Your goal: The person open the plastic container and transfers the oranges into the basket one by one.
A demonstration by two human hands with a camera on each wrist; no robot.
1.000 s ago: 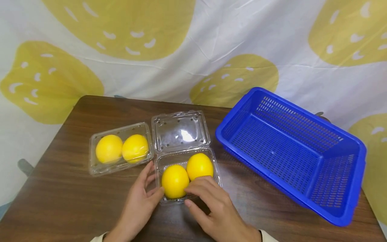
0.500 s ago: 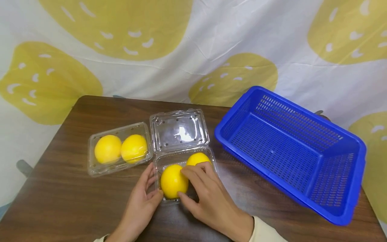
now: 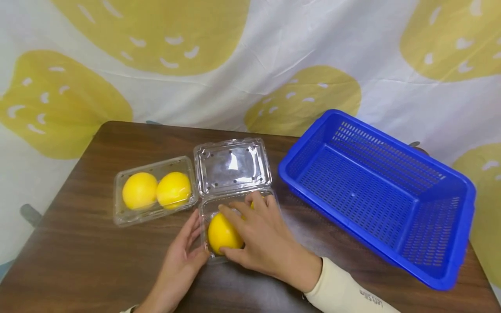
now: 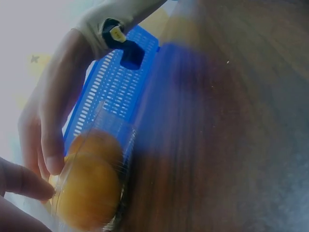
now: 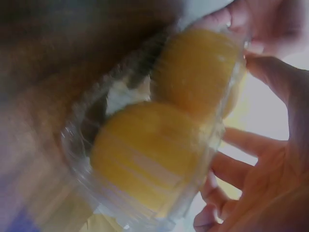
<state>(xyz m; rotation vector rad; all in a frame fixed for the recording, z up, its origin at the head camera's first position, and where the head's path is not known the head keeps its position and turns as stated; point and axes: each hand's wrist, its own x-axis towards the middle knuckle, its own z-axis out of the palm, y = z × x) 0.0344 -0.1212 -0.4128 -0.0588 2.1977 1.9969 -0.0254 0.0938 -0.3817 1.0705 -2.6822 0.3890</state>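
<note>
An open clear plastic clamshell box (image 3: 235,167) stands mid-table, its lid folded back. Two smooth yellow oranges lie in its base; the near-left orange (image 3: 221,234) shows, while the other orange (image 3: 250,208) is mostly under my right hand (image 3: 262,237). That hand reaches over the base, thumb and fingers curved round the near-left orange, which is still inside the box in the right wrist view. At the base's left side is my left hand (image 3: 184,256), fingers along the wall and thumb at the near corner. The left wrist view shows the box wall (image 4: 125,174) from the side.
To the left, a closed clear clamshell box (image 3: 125,217) holds two more oranges. A blue perforated plastic basket (image 3: 352,195) with nothing in it stands at the right, angled across the brown wooden table (image 3: 90,269). A white cloth (image 3: 274,43) with yellow fruit prints hangs behind.
My right hand has moved up and left over the box base, its fingers spreading across the oranges and closing round the near-left one. My left hand stays at the box's side.
</note>
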